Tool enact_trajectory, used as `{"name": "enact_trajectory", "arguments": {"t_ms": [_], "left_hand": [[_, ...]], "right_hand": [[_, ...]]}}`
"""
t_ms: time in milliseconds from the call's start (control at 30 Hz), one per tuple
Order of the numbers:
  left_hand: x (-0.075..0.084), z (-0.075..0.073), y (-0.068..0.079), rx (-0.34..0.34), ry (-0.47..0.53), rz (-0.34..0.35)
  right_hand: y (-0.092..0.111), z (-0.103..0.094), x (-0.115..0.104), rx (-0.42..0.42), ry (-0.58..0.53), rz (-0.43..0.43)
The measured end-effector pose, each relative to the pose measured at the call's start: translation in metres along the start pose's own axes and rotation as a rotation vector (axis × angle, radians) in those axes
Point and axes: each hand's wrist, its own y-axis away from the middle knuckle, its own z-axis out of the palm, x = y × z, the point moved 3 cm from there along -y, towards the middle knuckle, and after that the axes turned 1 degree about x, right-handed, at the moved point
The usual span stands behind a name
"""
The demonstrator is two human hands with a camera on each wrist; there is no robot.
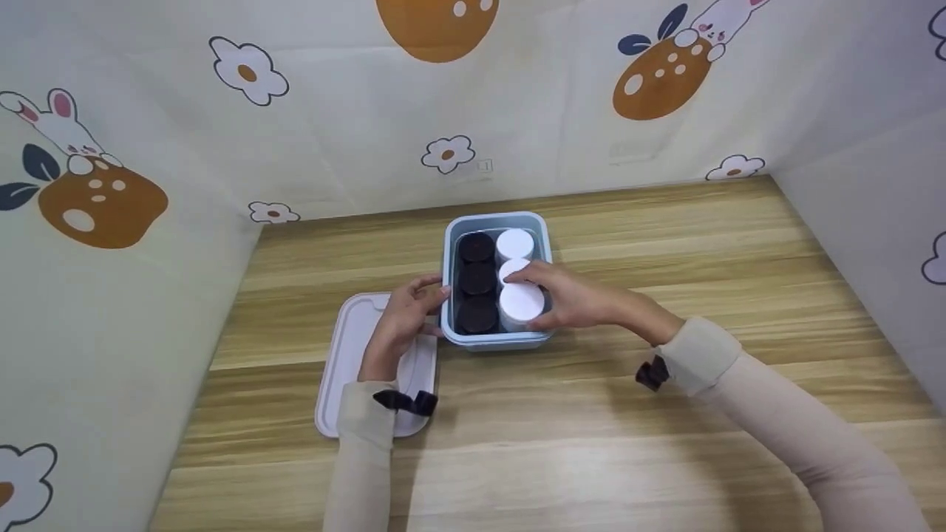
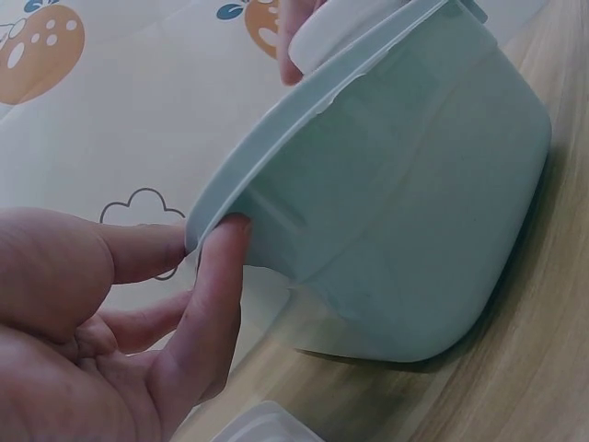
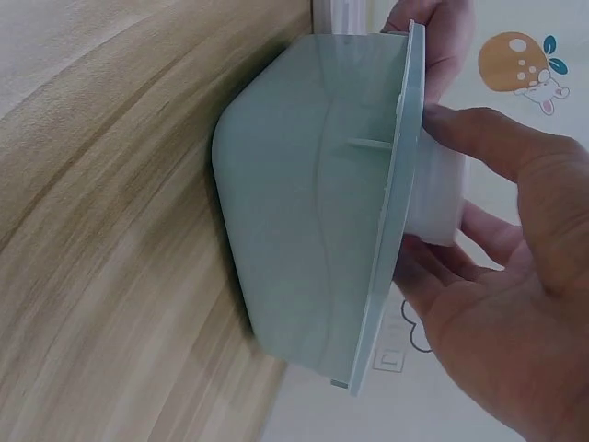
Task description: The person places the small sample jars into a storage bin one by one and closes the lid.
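Observation:
A light blue plastic box [image 1: 497, 341] stands on the wooden table with its top uncovered. Inside are two rows of round-topped containers: several black ones [image 1: 477, 279] on the left and several white ones [image 1: 515, 244] on the right. My left hand [image 1: 405, 316] pinches the box's rim at its left side, thumb and finger meeting the edge in the left wrist view. With thumb and fingers, my right hand [image 1: 573, 295] grips the nearest white cylindrical container [image 1: 522, 303]. This container [image 3: 436, 191] sticks up above the rim in the right wrist view; its lower part is hidden by the box wall.
A pale rectangular lid [image 1: 341, 377] lies flat on the table, left of the box and partly under my left forearm. Behind the wooden table [image 1: 562, 451] rises a patterned cloth wall [image 1: 355, 125], with further cloth on both sides.

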Motion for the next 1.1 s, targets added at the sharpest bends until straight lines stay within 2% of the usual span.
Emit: {"name": "enact_trajectory", "arguments": {"t_ms": [200,433,600,700,800,900,1000,1100], "left_hand": [[-0.001,0.000,0.001,0.001,-0.001,-0.003],[0.000,-0.001,0.001,0.007,-0.013,-0.001],[0.003,-0.001,0.003,0.013,-0.025,-0.015],[0.005,-0.003,0.006,0.037,-0.025,-0.011],[0.009,-0.010,0.012,0.080,-0.025,0.009],[0.011,-0.023,0.020,0.138,-0.053,0.042],[0.007,-0.044,0.029,0.211,-0.105,0.081],[0.002,-0.070,0.042,0.302,-0.201,0.117]], "right_hand": [[-0.005,0.002,-0.001,-0.056,0.078,-0.002],[-0.009,0.003,-0.004,-0.097,0.137,0.049],[-0.009,0.001,-0.006,-0.094,0.113,0.067],[-0.006,0.001,-0.008,-0.056,0.083,0.061],[-0.002,0.002,-0.013,0.027,0.043,0.026],[0.002,0.007,-0.023,0.123,-0.042,-0.007],[0.006,0.016,-0.037,0.186,-0.198,-0.013],[0.011,0.029,-0.054,0.201,-0.407,0.021]]}}
